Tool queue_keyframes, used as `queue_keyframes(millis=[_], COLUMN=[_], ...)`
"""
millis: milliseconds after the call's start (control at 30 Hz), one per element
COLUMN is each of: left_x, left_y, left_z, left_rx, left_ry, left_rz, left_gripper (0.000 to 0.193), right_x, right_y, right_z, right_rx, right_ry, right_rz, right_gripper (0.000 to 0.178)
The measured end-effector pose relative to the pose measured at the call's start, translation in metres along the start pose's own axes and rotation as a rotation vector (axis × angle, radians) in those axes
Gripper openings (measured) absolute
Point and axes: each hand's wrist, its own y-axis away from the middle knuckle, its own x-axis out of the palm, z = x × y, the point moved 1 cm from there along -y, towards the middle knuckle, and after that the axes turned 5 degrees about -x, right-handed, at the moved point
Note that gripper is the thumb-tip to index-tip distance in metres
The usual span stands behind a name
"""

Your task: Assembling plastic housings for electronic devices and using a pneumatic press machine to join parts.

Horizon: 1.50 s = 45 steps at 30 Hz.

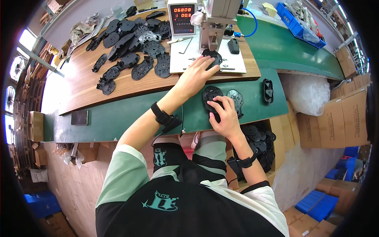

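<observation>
Reaching farther, left hand (199, 72) rests outstretched on one shell (214, 55); right (227, 116) half-curls over another (211, 93), grip unclear.

Seen from above, the person wears a black shirt (189, 217) bearing a teal emblem (161, 200), with a mint-green left sleeve (124, 173) and a white right sleeve (269, 202) ending in a black cuff (256, 187); the shorts (189, 164) pair black with pale grey-green, and a black left wrist strap (160, 115) and right wrist strap (248, 161) carry dark, boxy modules (172, 124).
</observation>
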Motion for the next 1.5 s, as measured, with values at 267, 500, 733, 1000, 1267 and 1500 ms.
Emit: queue_keyframes(millis=[267,500,733,1000,1267,1500], left_x=[-0.002,0.005,-0.003,-0.003,-0.040,-0.069], left_y=[-0.006,0.000,-0.004,-0.001,0.058,0.143], left_z=[-0.005,-0.003,-0.012,-0.010,0.019,0.074], left_rx=[-0.035,-0.054,-0.147,-0.139,-0.473,-0.806], left_ry=[-0.025,-0.061,-0.018,0.126,-0.087,-0.394], left_rz=[0.027,0.058,0.074,0.002,-0.189,0.085], left_gripper=[0.042,0.063,0.078,0.080,0.071,0.073], right_x=[-0.009,-0.019,-0.006,0.012,-0.003,0.001], right_y=[-0.018,-0.067,-0.095,-0.116,-0.118,-0.115], right_z=[0.001,-0.007,-0.016,-0.028,-0.025,-0.027], right_rx=[-0.060,-0.012,0.003,-0.010,-0.019,-0.018], right_ry=[0.076,0.199,0.270,0.396,0.401,0.404], right_rz=[-0.122,-0.230,-0.131,-0.152,-0.039,-0.075], right_gripper=[0.032,0.057,0.068,0.056,0.051,0.049])
